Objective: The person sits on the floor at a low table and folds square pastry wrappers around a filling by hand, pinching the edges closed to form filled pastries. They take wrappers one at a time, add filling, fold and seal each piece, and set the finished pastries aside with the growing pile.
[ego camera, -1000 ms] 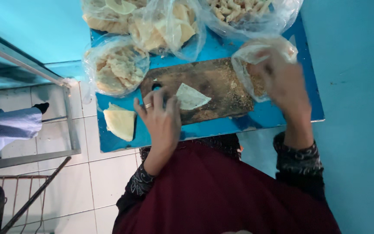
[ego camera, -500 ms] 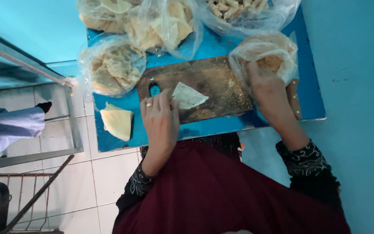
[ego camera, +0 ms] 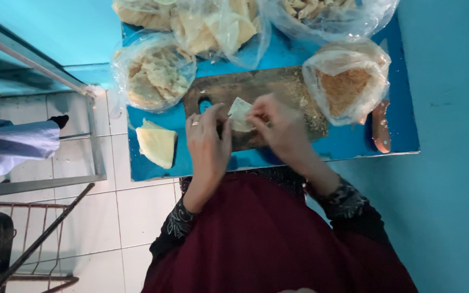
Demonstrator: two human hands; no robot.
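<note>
I note both hands, left hand and right hand, fingers pinched on the pale triangular dough sheet, apparently folding it, over the worn wooden cutting board directly beneath them.

Worn wooden board, glossy plastic bags

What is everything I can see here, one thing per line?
pastry sheet: one, pale, on the board between both hands
cutting board: one, brown wood, mid table
table: one, blue, top centre
bag of filling: one, clear with brown crumbs, right of board
bags of pastry: about four, clear with pale contents, along the back and left
folded pastry: one, pale yellow, left table edge
knife handle: one, reddish brown, right
another person's sleeve: one, striped, far left
left hand: ringed, on the sheet
right hand: pinching the sheet
</note>
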